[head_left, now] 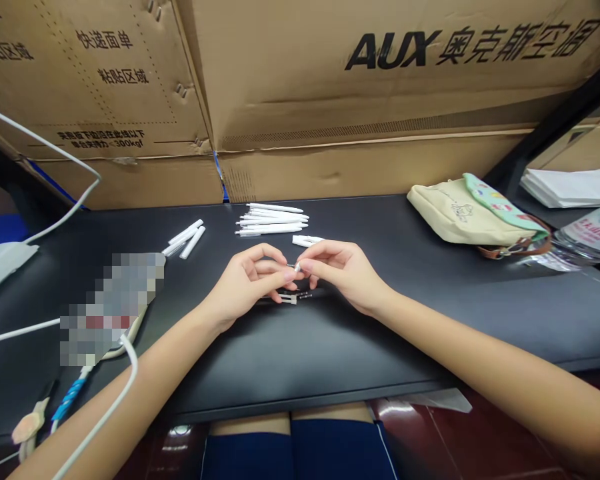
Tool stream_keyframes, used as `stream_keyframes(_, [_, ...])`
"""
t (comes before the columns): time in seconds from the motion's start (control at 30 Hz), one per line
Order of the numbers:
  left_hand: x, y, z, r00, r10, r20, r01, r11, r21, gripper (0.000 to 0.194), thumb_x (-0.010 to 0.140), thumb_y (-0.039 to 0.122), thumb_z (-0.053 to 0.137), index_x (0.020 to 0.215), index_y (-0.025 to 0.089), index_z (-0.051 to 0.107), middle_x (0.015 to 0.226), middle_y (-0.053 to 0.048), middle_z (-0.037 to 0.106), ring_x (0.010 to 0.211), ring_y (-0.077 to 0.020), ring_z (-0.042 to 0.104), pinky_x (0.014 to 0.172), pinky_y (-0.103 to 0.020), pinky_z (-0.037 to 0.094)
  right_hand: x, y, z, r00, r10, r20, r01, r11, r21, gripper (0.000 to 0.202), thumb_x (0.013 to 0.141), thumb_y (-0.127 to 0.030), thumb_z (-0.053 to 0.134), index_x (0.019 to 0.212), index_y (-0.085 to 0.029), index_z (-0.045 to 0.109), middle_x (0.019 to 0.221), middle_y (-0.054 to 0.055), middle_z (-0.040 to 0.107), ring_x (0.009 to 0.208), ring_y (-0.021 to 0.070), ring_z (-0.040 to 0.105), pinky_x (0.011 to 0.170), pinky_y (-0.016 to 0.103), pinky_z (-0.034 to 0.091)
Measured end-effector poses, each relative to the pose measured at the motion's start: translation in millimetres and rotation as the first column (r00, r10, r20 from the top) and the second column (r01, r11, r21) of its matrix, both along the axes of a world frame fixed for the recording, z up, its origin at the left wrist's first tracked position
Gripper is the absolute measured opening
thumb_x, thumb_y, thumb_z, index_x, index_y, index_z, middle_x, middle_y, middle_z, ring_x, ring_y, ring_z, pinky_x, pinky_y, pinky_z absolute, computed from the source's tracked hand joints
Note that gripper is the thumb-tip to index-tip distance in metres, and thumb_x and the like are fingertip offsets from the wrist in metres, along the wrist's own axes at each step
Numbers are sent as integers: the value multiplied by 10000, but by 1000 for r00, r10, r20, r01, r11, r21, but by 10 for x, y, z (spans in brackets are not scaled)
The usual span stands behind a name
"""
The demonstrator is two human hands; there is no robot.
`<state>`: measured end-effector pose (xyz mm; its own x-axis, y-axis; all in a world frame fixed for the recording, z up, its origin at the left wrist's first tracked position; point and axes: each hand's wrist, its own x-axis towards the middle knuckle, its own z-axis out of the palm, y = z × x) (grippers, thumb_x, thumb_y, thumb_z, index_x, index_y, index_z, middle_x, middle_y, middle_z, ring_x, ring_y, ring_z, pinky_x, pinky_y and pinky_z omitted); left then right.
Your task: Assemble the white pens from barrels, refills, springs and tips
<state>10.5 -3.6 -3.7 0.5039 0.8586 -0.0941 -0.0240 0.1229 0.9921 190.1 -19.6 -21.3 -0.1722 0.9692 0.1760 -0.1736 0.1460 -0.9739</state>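
Note:
Over the middle of the black table, my left hand (pixel 243 283) and my right hand (pixel 345 270) meet fingertip to fingertip. Both are closed in a pinch around a small white pen part (pixel 297 266), with a thin piece beside it partly covered by fingers. Beneath my left fingers lie several slim pen refills (pixel 287 299), partly hidden. Short white pen pieces (pixel 306 240) rest just beyond my right hand. Farther back lies a row of white pens (pixel 273 220). Several white pen barrels (pixel 193 241) are grouped to the left.
A blurred-out phone-like device (pixel 123 307) with white cables (pixel 130 373) lies at left. At right are a cream pouch (pixel 455 213), a clear bottle (pixel 587 233) and stacked papers (pixel 570 187). Cardboard boxes (pixel 380 100) stand behind the black table (pixel 380 347).

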Motion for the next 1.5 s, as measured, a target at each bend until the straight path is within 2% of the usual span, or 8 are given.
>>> stream_keyframes(0.43, [-4,2,-6,1000,-9,19,9,1000,-3,277,687,240,752,816,155,522,706,-9,697,694,-156,677,483,-173,494,-6,0,4,1000,-5,0,5,1000,-21,179,673,-303,770,691,-153,674,638,7,654,586,110,612,492,211,492])
stream_keyframes(0.63, [-4,6,4,1000,-6,11,6,1000,-2,292,684,256,755,819,157,516,731,-23,711,699,-164,683,481,-178,494,2,0,8,1000,11,-21,-11,1000,-26,172,744,-320,711,691,-158,692,664,10,655,599,94,594,508,200,503])
stream_keyframes(0.73, [-6,5,6,1000,-6,-9,6,1000,6,299,685,274,753,822,158,514,769,-41,722,713,-175,688,483,-183,493,3,-2,5,1000,11,-26,-12,999,-34,161,731,-312,724,694,-158,693,665,11,660,598,100,604,506,201,506])
stream_keyframes(1.07, [-9,7,6,1000,-17,0,17,1000,-23,301,689,270,753,834,163,512,792,-55,733,708,-170,687,496,-188,492,8,1,4,999,35,-15,-35,999,-7,110,735,-270,722,755,-163,714,697,14,671,575,89,595,502,201,511])
stream_keyframes(1.17, [-3,0,23,1000,5,5,-4,999,-36,312,672,269,764,810,164,505,741,-31,718,704,-170,686,497,-186,494,8,-3,17,999,40,10,-40,999,17,129,733,-283,721,769,-159,716,704,25,673,597,104,604,499,213,509])
stream_keyframes(1.3, [14,-16,31,999,46,3,-46,998,-34,359,651,270,776,696,161,437,747,-13,689,701,-154,678,500,-180,499,-2,-26,17,1000,15,28,-17,997,70,189,645,-280,790,772,-166,709,790,42,678,680,136,620,512,231,511])
stream_keyframes(1.4, [22,-21,32,998,40,-39,-40,999,-18,393,663,297,762,671,166,392,810,-21,679,733,-154,671,522,-195,509,-14,-54,15,998,-36,47,31,995,96,201,614,-276,811,749,-173,704,762,39,675,675,143,624,532,248,520])
stream_keyframes(1.5, [-26,32,49,990,-4,-144,17,996,92,315,744,385,676,737,175,441,878,-39,665,824,-184,661,589,-252,537,-27,-66,27,994,-95,54,90,992,90,204,614,-307,808,725,-172,703,700,33,672,608,141,618,519,269,528])
